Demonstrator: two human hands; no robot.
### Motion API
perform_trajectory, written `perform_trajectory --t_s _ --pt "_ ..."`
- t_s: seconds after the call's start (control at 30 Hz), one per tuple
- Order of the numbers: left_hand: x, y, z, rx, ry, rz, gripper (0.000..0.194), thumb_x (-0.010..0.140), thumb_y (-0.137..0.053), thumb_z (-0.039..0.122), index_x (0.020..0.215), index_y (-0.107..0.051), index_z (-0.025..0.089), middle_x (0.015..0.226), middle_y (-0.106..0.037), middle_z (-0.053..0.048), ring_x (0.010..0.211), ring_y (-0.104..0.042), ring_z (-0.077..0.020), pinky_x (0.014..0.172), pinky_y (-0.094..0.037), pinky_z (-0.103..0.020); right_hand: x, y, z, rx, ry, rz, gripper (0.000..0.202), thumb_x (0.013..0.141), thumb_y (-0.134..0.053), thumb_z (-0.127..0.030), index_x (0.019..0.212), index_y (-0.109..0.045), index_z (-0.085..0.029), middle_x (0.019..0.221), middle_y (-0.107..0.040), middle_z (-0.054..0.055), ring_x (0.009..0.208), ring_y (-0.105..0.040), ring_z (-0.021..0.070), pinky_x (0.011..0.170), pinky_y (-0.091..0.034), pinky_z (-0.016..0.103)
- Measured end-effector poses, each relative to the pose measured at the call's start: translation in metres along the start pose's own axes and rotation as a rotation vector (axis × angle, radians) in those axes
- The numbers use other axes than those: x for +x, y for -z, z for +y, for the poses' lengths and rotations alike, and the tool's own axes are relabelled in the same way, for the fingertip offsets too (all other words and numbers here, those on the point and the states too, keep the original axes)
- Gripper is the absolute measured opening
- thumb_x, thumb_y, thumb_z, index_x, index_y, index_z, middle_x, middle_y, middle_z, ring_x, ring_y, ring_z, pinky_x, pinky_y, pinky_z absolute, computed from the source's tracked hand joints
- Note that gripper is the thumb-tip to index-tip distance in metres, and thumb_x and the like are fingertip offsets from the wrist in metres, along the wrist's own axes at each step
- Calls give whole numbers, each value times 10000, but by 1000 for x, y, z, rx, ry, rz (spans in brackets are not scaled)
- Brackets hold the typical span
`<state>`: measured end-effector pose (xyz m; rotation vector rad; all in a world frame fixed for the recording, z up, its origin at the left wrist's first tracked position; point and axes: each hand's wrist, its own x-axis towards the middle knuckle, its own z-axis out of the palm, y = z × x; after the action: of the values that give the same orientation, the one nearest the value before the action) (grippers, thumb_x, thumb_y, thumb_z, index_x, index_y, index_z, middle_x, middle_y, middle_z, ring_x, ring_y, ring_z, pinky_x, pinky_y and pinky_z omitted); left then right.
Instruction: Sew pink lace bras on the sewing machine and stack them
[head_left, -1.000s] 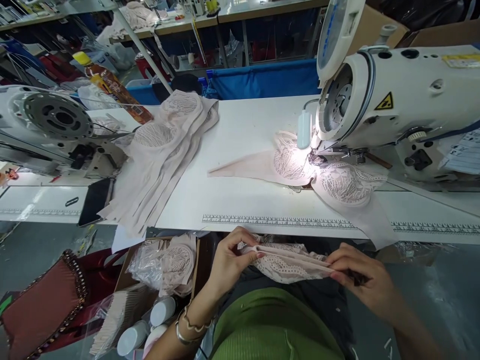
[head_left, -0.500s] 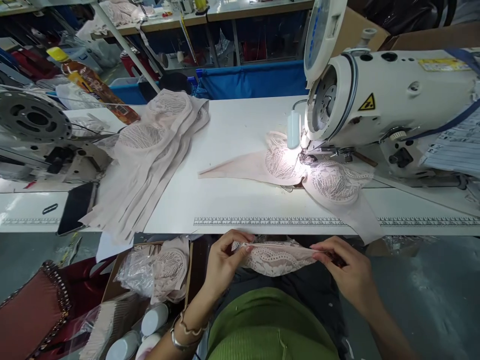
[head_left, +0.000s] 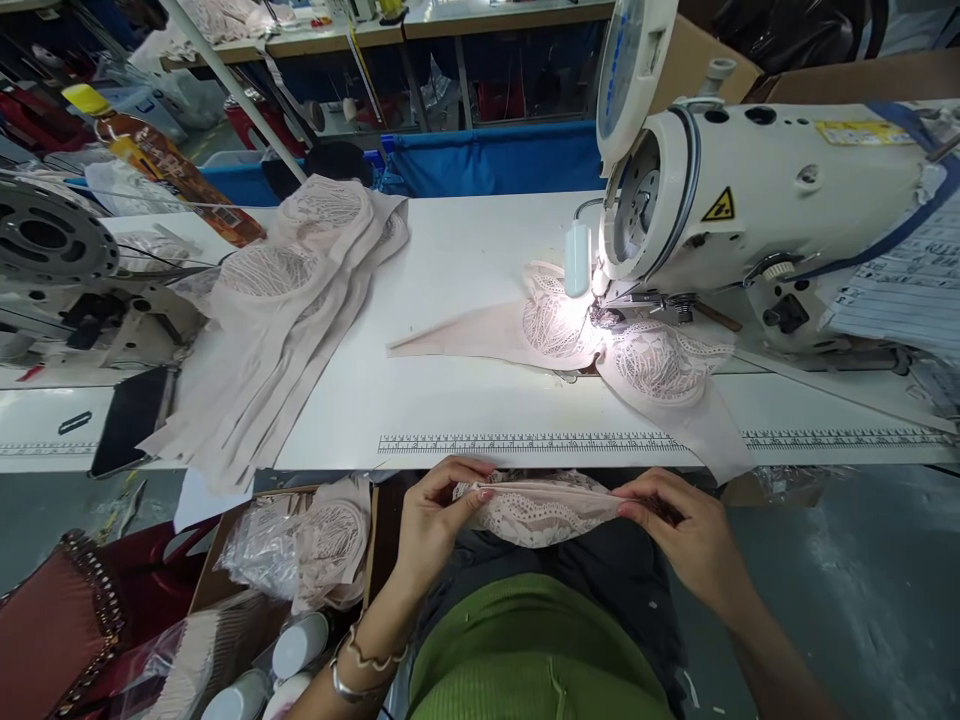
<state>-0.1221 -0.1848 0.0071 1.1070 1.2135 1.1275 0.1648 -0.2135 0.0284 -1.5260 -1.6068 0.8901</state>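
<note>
Between my two hands a pale pink lace bra cup (head_left: 536, 510) is stretched level above my lap, just off the table's front edge. My left hand (head_left: 439, 515) pinches its left end between thumb and fingers. At the other end my right hand (head_left: 679, 530) grips it the same way. Beyond them, a pink bra (head_left: 652, 362) with two lace cups lies on the table, its middle under the needle area of the lit sewing machine (head_left: 750, 200). One wing of that bra hangs over the table edge.
A pile of pink bra pieces (head_left: 277, 290) lies on the left of the white table (head_left: 450, 400). Behind it leans a drink bottle (head_left: 172, 175); a second machine (head_left: 67, 270) and a phone (head_left: 133, 420) are farther left. Below stands a box (head_left: 379, 535) holding lace cups.
The camera view has shifted slightly, so everything sits a little farther left. Both hands keep their hold on the bra cup, nearly unmoved.
</note>
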Motion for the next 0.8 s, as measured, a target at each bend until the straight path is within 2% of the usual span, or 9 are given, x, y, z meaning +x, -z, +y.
perform_trajectory --t_s 0.23,0.4,0.47,0.53,0.6,0.63,0.67,0.73,0.8 --pt "-2 -7 0 -82 -9 -40 158 805 -836 304 763 -747 182 838 -759 -56 839 -710 -204 763 -537 -291 4 11 1 77 -5 -118 308 953 -661 -469 738 -687 -249 692 -609 19 497 -480 137 446 -368 278" --pt "0 -3 -1 -142 -63 -123 230 783 -871 348 751 -735 166 868 -763 -84 873 -719 -228 827 -562 -336 7 29 0 189 34 -213 321 910 -712 -478 677 -675 -260 632 -569 14 508 -507 157 436 -364 275" --pt "0 -2 5 -96 -15 -217 242 830 -831 380 817 -716 167 959 -764 -103 944 -720 -246 870 -562 -365 7 32 -9 195 28 -257 323 913 -709 -468 668 -674 -260 614 -559 15 507 -487 157 437 -353 278" --pt "-1 -6 13 51 -15 -353 292 848 -814 389 1027 -700 189 1194 -722 -128 1138 -673 -277 988 -524 -407 7 28 -20 163 26 -274 296 933 -683 -420 687 -678 -255 632 -569 20 520 -484 156 454 -356 285" --pt "-4 -18 20 224 -113 -502 470 839 -825 380 1239 -635 223 1398 -611 -137 1317 -556 -298 1109 -441 -440 6 17 -32 97 48 -271 245 941 -657 -341 716 -674 -247 677 -586 20 535 -499 149 472 -365 284" --pt "-6 -26 22 276 -182 -553 479 851 -813 368 1268 -621 229 1413 -588 -136 1328 -534 -294 1119 -427 -436 5 10 -36 60 69 -269 212 931 -654 -301 728 -668 -243 700 -592 15 539 -505 141 475 -366 278" --pt "-9 -35 22 295 -240 -580 380 889 -774 347 1222 -641 223 1351 -612 -130 1276 -556 -277 1087 -448 -413 5 4 -38 32 90 -267 186 920 -647 -258 734 -658 -241 717 -595 8 542 -507 133 477 -368 268" --pt "-13 -52 18 256 -293 -569 98 963 -672 283 1002 -681 194 1107 -656 -98 1065 -614 -218 925 -503 -326 4 -6 -40 3 122 -278 161 898 -632 -190 745 -640 -238 732 -596 -6 553 -508 120 482 -374 248" --pt "-15 -63 12 175 -270 -519 157 981 -624 220 832 -644 174 920 -611 -57 882 -595 -166 764 -479 -255 4 -9 -38 9 120 -293 162 909 -617 -182 757 -632 -238 734 -596 -14 563 -511 114 489 -383 235"
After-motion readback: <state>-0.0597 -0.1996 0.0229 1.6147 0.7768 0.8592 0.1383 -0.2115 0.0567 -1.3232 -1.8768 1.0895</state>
